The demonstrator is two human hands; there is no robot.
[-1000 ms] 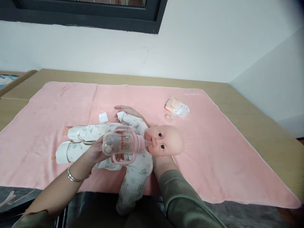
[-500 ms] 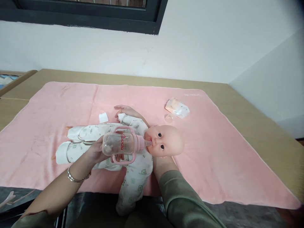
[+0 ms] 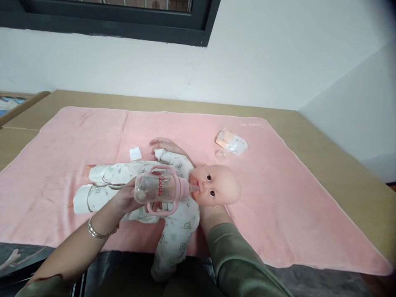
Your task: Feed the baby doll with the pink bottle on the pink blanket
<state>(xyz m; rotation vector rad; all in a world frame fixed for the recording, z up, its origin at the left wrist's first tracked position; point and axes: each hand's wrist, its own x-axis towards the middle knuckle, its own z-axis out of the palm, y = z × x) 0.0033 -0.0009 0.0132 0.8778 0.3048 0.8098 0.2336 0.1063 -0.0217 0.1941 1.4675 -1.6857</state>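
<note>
Inside the blanket's (image 3: 293,198) near edge, your left hand (image 3: 126,197) wraps the bottle (image 3: 157,187), teat already against the doll (image 3: 184,212)'s mouth. Your right hand (image 3: 165,143) lies loosely open, gripping nothing visible. Feeding looks underway, unfinished.

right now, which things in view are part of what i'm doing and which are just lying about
In use:
doll, right hand by its far sleeve
bottle, in the left hand
blanket, under the doll

Lying about:
packet
small clear piece by it
white piece near the doll's legs
</note>
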